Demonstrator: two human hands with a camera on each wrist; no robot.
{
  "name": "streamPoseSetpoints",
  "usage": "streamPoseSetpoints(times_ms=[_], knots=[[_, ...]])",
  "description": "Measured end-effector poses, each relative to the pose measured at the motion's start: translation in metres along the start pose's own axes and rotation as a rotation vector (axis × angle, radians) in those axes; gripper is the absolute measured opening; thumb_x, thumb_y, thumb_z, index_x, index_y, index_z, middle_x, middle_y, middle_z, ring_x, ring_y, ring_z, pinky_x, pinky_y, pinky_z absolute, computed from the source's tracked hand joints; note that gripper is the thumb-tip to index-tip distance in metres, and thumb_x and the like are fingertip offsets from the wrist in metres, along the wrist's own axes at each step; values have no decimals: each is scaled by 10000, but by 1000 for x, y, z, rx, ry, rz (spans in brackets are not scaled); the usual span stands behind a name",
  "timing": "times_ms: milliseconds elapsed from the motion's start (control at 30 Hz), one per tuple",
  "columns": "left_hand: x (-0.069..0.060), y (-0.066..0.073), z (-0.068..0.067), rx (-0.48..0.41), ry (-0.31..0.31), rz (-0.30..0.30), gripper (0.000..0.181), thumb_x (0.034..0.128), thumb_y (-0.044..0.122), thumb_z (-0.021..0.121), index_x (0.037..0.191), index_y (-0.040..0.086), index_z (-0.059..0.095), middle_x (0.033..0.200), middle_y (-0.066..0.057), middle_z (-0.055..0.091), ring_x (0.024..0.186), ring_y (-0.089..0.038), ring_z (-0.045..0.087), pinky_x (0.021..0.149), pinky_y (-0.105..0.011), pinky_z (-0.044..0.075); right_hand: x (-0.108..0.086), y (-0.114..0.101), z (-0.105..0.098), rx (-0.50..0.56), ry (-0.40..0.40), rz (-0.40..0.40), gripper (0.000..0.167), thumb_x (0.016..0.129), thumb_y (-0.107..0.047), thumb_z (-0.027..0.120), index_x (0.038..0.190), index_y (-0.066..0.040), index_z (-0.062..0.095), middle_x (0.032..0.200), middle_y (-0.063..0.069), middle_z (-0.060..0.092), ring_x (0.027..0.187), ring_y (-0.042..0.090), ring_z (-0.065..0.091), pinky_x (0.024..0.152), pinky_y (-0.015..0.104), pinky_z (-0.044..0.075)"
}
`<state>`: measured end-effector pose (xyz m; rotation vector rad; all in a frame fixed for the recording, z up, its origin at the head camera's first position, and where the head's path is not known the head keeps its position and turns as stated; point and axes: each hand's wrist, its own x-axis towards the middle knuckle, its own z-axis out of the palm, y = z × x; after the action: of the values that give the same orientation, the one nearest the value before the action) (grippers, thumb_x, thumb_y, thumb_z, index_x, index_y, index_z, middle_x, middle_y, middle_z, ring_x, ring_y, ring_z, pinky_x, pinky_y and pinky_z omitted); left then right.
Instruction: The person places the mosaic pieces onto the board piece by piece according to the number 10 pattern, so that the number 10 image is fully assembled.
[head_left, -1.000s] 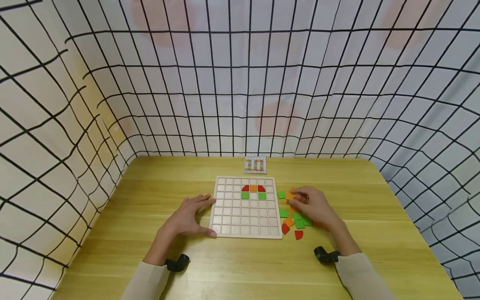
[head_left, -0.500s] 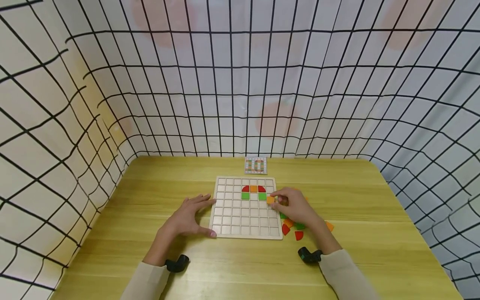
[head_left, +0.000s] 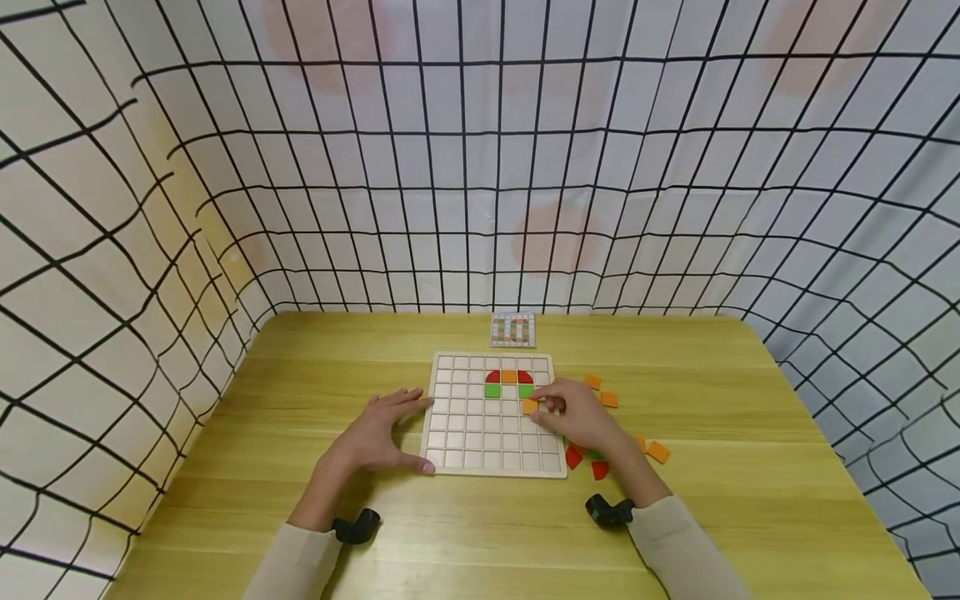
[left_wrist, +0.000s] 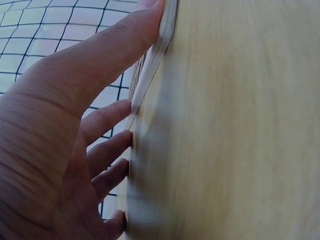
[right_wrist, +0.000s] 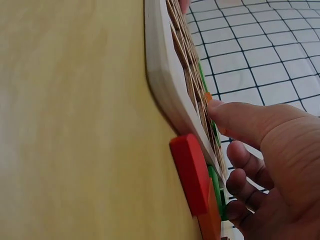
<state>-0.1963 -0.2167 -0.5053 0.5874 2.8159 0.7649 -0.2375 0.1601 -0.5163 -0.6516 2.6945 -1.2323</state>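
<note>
On the wooden table lies a pale grid board (head_left: 465, 446) with square recesses. An orange square tile (head_left: 509, 377) sits in it between two red quarter-round tiles (head_left: 492, 377), above two green square tiles (head_left: 492, 391). My right hand (head_left: 585, 417) pinches another orange square tile (head_left: 529, 407) between thumb and fingertips, over the cell just below the right green tile; whether it touches the board is unclear. My left hand (head_left: 375, 433) lies at the board's left side with fingers spread, its thumb and a fingertip touching the edge (left_wrist: 155, 55).
A small patterned card (head_left: 513, 331) lies behind the board. Loose orange tiles (head_left: 610, 399) and red quarter-round tiles (head_left: 600, 470) lie right of the board, partly hidden by my right forearm. A white wall with black grid lines (head_left: 480, 167) surrounds the table.
My right hand has carried the orange square tile left from the loose pile onto the board, below the right green tile. The left hand has stayed where it was.
</note>
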Motion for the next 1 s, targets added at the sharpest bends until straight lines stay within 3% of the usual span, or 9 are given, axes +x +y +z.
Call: streamPoseSetpoints(times_ms=[600,1000], knots=[[1,1,-2,-1,4,8,1101,615,689,897,1545,261,493,1669,-52,363,1566,-349,283,1266,-674,98,5,-2,4,-11,30,39,255,917,-243,795,1152,-146,788,849,-15,584,763,168,498,642,247,416],[0,-1,0,-8,-1,16,1098,619,689,895,1544,252,496,1668,-62,366,1565,-354,282,1262,-683,97,-3,3,-4,71,22,24,303,932,-206,779,1209,-86,753,851,17,573,729,173,466,624,249,387]])
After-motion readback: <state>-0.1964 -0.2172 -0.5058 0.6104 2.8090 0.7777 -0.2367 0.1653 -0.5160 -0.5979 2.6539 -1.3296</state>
